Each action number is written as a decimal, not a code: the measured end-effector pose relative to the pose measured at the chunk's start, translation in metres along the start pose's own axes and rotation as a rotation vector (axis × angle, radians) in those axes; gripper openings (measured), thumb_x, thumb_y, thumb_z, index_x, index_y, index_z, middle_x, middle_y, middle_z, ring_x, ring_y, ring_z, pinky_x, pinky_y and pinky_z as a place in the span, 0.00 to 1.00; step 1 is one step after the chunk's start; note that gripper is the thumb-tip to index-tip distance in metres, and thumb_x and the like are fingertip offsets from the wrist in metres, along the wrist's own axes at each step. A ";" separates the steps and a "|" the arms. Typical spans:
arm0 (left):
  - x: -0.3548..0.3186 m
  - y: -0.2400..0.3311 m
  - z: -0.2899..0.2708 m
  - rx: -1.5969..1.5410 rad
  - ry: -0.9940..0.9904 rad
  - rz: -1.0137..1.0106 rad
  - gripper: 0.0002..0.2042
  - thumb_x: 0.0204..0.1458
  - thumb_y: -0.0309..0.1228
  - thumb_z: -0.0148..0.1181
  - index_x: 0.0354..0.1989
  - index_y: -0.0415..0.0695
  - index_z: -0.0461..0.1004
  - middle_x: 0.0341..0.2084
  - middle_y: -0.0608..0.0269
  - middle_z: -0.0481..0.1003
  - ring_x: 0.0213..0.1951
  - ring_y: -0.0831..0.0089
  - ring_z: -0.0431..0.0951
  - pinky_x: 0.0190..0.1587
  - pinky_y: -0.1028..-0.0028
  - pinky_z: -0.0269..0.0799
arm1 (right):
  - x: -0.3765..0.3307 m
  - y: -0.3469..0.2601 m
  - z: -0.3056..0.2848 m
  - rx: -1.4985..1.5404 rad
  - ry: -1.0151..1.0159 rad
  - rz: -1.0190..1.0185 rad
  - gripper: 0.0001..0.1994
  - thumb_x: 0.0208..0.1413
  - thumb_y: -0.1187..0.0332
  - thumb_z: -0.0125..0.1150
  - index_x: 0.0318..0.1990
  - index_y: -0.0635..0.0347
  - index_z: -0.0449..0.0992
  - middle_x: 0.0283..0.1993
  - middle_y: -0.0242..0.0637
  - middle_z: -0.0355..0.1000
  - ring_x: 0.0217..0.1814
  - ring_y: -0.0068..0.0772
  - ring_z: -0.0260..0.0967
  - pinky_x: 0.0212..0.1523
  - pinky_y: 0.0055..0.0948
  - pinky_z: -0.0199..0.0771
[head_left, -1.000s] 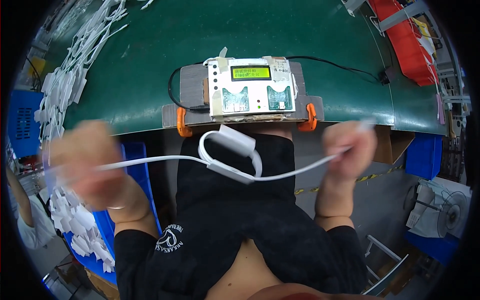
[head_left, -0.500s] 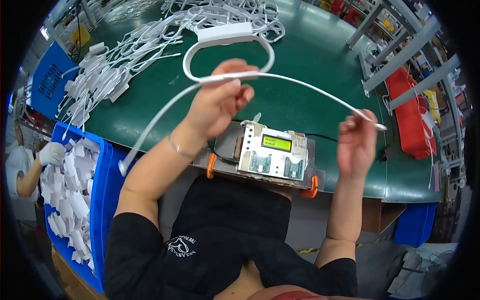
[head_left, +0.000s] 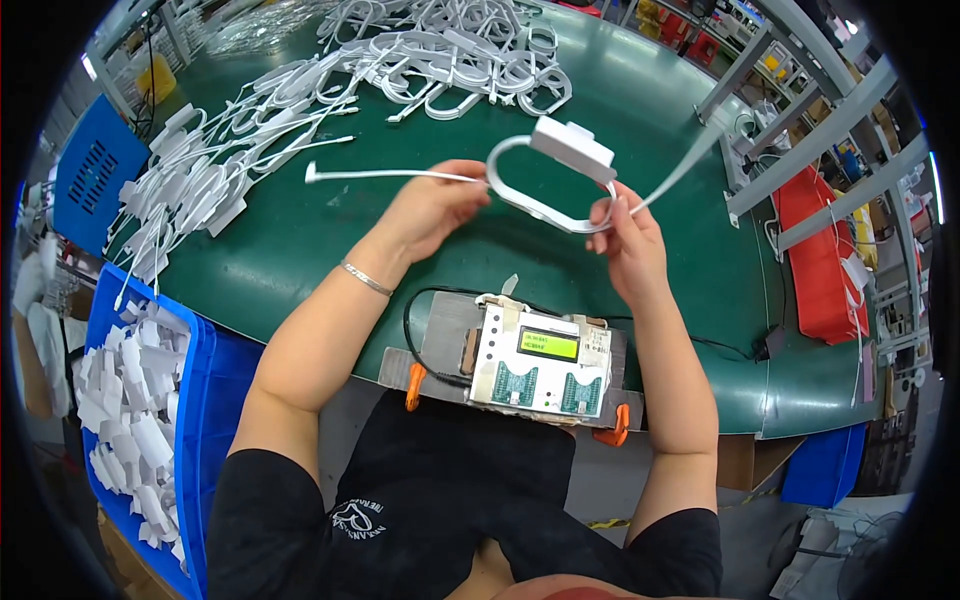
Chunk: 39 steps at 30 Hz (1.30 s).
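Over the green counter (head_left: 290, 230), coiled white cable (head_left: 545, 212) is held up by right fingers (head_left: 622, 213) pinched on its loop, presumably keeping it together; left fingers (head_left: 472, 193) curled at plug-ended lead (head_left: 370, 174), grip unclear; screened white device (head_left: 548, 375) edge-clamped, likely for steadiness.

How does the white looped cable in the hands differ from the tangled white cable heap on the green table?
The white looped cable is held raised; the cable heap lies on the table. The cable is one open loop with strands drawn sideways; the heap has many overlapping loops. Both are white.
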<state>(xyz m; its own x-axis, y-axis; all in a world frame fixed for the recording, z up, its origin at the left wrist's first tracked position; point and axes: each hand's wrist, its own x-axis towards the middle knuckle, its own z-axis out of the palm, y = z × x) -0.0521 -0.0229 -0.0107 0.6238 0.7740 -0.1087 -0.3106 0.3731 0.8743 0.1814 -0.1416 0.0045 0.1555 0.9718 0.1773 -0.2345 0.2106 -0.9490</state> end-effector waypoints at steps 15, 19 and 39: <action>-0.016 0.001 0.005 -0.069 -0.321 0.167 0.06 0.53 0.29 0.57 0.35 0.40 0.69 0.32 0.62 0.74 0.31 0.77 0.75 0.37 0.80 0.72 | -0.011 -0.010 -0.017 -0.387 -0.217 0.082 0.17 0.60 0.61 0.49 0.52 0.62 0.70 0.33 0.34 0.67 0.28 0.24 0.64 0.31 0.23 0.68; -0.019 0.006 0.007 -0.013 -0.567 0.047 0.10 0.49 0.28 0.60 0.36 0.39 0.67 0.30 0.57 0.75 0.27 0.74 0.77 0.34 0.77 0.75 | -0.009 -0.016 -0.020 -0.340 -0.267 0.110 0.18 0.59 0.60 0.51 0.51 0.62 0.70 0.33 0.33 0.67 0.29 0.24 0.64 0.30 0.23 0.68; -0.041 -0.018 0.052 0.389 -0.421 -0.164 0.10 0.55 0.22 0.47 0.45 0.34 0.66 0.27 0.60 0.74 0.29 0.77 0.76 0.36 0.78 0.73 | -0.013 -0.026 0.000 -0.906 0.139 -0.722 0.05 0.49 0.81 0.58 0.34 0.63 0.71 0.32 0.34 0.67 0.32 0.26 0.68 0.35 0.21 0.68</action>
<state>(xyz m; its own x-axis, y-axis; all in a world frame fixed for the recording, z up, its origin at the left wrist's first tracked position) -0.0343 -0.0880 0.0024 0.8970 0.4226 -0.1299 0.0504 0.1941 0.9797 0.1851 -0.1598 0.0270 0.0902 0.6250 0.7754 0.7135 0.5026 -0.4881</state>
